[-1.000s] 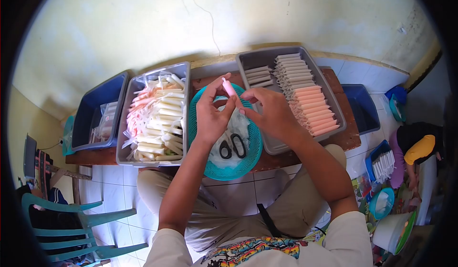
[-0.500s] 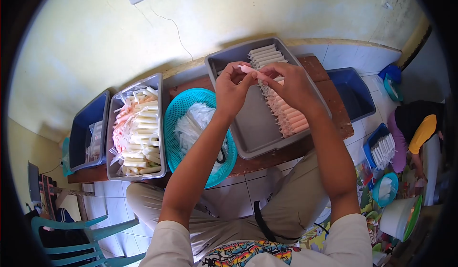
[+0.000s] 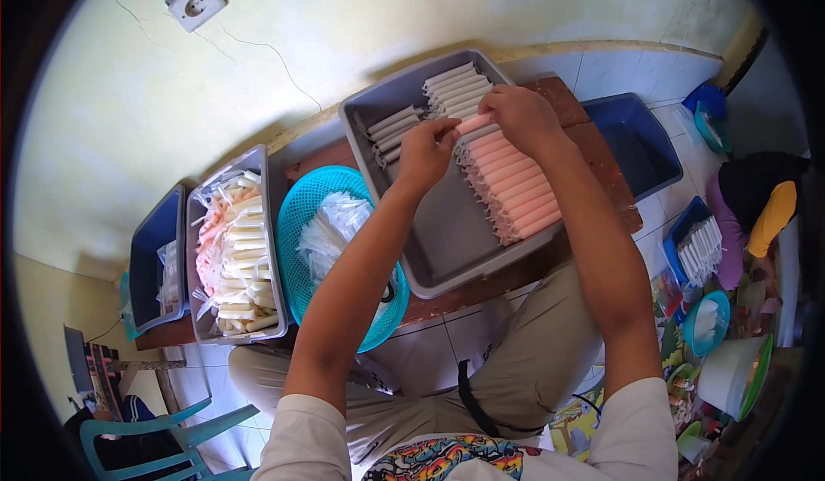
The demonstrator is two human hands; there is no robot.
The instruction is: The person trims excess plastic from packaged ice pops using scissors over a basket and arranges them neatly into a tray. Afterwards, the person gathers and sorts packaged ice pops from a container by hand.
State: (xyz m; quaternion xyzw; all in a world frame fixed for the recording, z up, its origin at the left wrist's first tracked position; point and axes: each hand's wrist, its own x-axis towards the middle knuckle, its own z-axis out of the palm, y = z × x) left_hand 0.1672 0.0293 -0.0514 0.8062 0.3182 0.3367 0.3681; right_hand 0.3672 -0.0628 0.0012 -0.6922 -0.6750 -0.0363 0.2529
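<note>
Between my left hand [image 3: 427, 152] and my right hand [image 3: 526, 118], a pink ice pop [image 3: 473, 123] in a clear plastic tube is pinched by its two ends. It lies crosswise at the upper end of a neat row of pink ice pops [image 3: 520, 190] in the grey tray [image 3: 440, 232]. Paler, greyish-white ice pops [image 3: 458, 86] lie farther up that row. A second short stack of pale ice pops [image 3: 394, 130] rests at the tray's left side, just beyond my left hand. The fingers of both hands are closed on the tube ends.
Left of the tray stands a turquoise basket [image 3: 292, 223] with clear plastic bags [image 3: 331, 227]. Beyond it are a grey bin of cream and pink ice pops [image 3: 245, 257] and a blue bin [image 3: 146, 266]. At right are a blue tub [image 3: 640, 150] and another person [image 3: 756, 214].
Both hands have lowered the pink ice pop from above the tray onto the row. My hands have spread apart toward its ends, and the camera view has shifted slightly.
</note>
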